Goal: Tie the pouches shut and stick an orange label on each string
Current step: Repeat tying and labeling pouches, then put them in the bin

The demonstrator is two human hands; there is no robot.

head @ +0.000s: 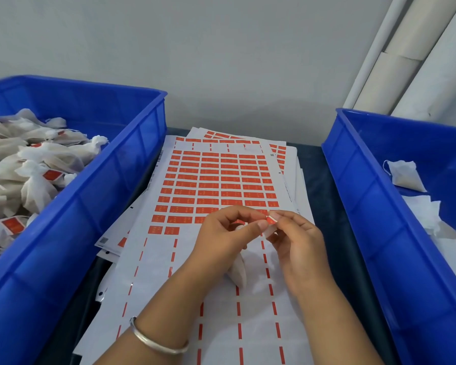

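Both my hands, left (221, 233) and right (295, 238), pinch the orange label (271, 220) above the pouch (238, 270); any slip and it folds crooked off the string.

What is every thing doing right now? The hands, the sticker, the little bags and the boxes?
left hand: holds pouch.
right hand: pinches orange label.
orange label: peeled, off its sheet.
pouch: hangs below the hands.
label sheet: partly used.
left bin: holds labelled pouches.
right bin: holds unlabelled pouches.

A white pouch (238, 270) hung upright over the label sheet (216, 185); a small orange label (271, 220) sat pinched above it.
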